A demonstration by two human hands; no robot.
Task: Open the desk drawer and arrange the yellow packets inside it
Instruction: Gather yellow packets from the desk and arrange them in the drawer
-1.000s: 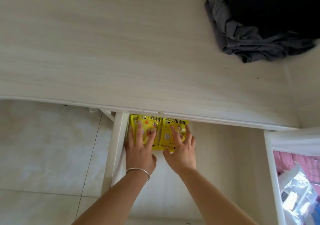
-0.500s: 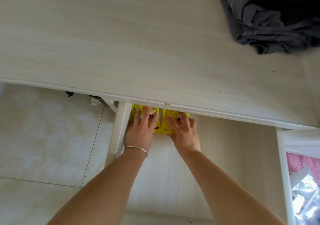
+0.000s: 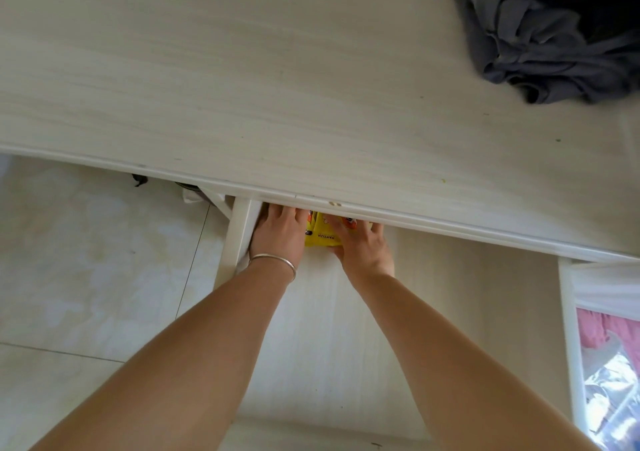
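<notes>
The white desk drawer [image 3: 450, 294] stands pulled out below the desk top. Yellow packets [image 3: 320, 237] lie at its far left corner, mostly hidden under the desk edge and under my hands. My left hand [image 3: 280, 235], with a silver bangle on the wrist, lies flat on the left packet, fingers straight and tips under the desk edge. My right hand [image 3: 360, 242] presses flat on the right packet with spread fingers. Only a small yellow strip shows between the two hands.
The pale wooden desk top [image 3: 277, 86] fills the upper view, with a dark grey bundle of cloth [image 3: 554, 45] at its far right. A white bin [image 3: 571, 346] with pink cloth and plastic bags stands at the right. Tiled floor [image 3: 86, 260] lies to the left.
Both hands have slid the yellow packets further back into the drawer, under the desk edge. Much less of the packets shows now.
</notes>
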